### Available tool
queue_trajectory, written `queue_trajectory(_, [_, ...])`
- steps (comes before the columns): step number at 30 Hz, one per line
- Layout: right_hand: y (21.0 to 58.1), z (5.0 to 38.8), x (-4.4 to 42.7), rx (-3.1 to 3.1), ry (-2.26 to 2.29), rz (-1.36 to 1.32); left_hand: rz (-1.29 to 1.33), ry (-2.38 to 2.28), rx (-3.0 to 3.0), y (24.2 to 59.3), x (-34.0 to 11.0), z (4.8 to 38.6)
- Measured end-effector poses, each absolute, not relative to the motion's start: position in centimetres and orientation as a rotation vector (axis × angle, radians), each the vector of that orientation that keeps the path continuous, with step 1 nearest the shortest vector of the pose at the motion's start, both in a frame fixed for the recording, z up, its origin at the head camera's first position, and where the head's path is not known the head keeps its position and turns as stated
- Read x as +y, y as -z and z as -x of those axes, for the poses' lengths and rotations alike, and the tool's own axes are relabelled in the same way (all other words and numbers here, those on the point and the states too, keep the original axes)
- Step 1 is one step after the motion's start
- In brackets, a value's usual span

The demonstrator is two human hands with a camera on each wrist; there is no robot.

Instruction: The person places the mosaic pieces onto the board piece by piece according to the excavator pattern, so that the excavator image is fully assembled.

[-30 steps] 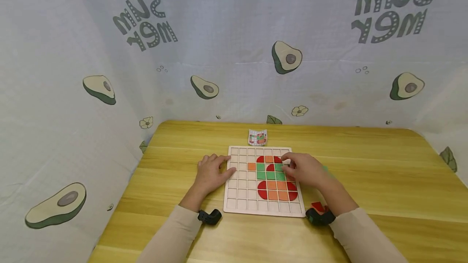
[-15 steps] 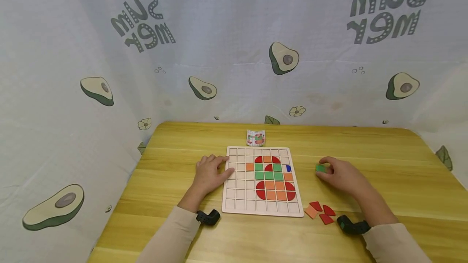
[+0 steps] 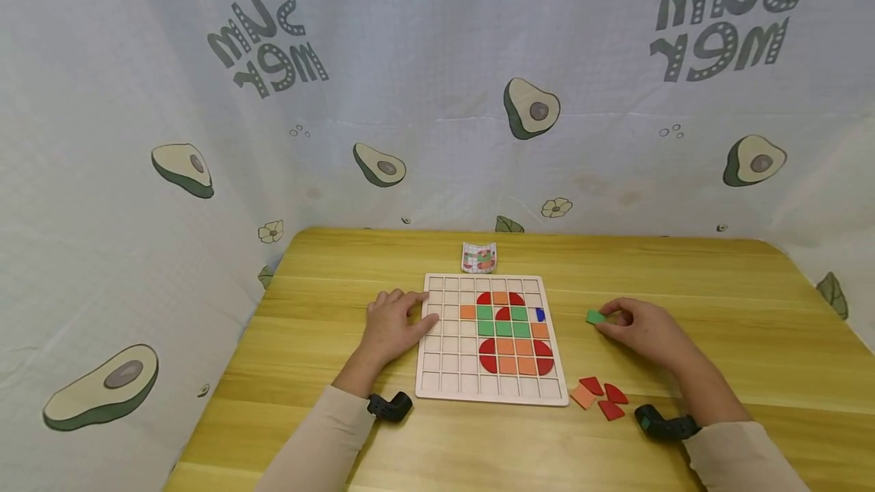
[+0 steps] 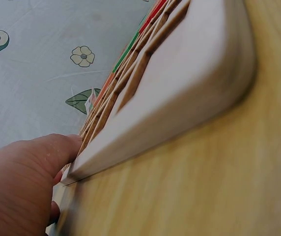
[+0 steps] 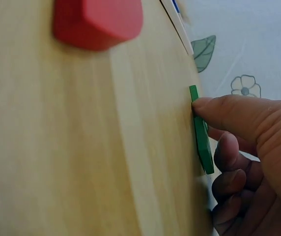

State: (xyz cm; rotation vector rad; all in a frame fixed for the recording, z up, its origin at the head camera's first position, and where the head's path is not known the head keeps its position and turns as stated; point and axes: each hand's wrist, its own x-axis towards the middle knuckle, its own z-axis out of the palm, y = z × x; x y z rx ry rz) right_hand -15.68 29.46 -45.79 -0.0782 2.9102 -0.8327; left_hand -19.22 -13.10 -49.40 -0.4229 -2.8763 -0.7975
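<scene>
A pale wooden grid board (image 3: 451,385) lies on the table, with red, orange and green tiles filling part of its right half. My left hand (image 3: 393,327) touches the board's left edge, thumb and forefinger spread apart; in the left wrist view the thumb (image 4: 49,153) lies on the rim. Right of the board, my right hand (image 3: 645,330) pinches a green square tile (image 3: 594,316) just at the tabletop. The right wrist view shows the thumb against that green tile (image 5: 203,137), with the other fingers curled behind. A blue piece (image 3: 540,314) sits near the board's right edge.
Loose red quarter-round tiles (image 3: 611,410) and an orange tile (image 3: 583,396) lie by the board's lower right corner. A small curved pattern card (image 3: 479,257) stands behind the board. A printed curtain (image 3: 451,196) hangs beyond the table (image 3: 683,279).
My right hand has left the board's right side and moved right to the green tile, uncovering the blue piece. The tile then shifted slightly in the fingers. My left hand has stayed put.
</scene>
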Motion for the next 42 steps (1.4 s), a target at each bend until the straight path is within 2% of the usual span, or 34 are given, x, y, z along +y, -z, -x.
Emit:
queue_trajectory(10, [45.2,16.1,27.4,2.902,0.826,0.173,0.419,0.783,-2.874,49.5,-13.3,19.2])
queue_trajectory(18, [43.5,16.7,22.7,2.822,0.890,0.253,0.426,0.785,-2.869,49.4,-13.3,19.3])
queue_trajectory(24, [42.6,17.5,18.4,2.770,0.908,0.422,0.421,0.788,-2.878,49.4,-13.3,19.3])
queue_trajectory(30, [43.0,18.3,14.1,2.745,0.909,0.541,0.425,0.783,-2.881,49.6,-13.3,19.4])
queue_trajectory(42, [44.8,19.6,9.3,2.815,0.773,0.503,0.418,0.768,-2.892,49.6,-13.2,19.4])
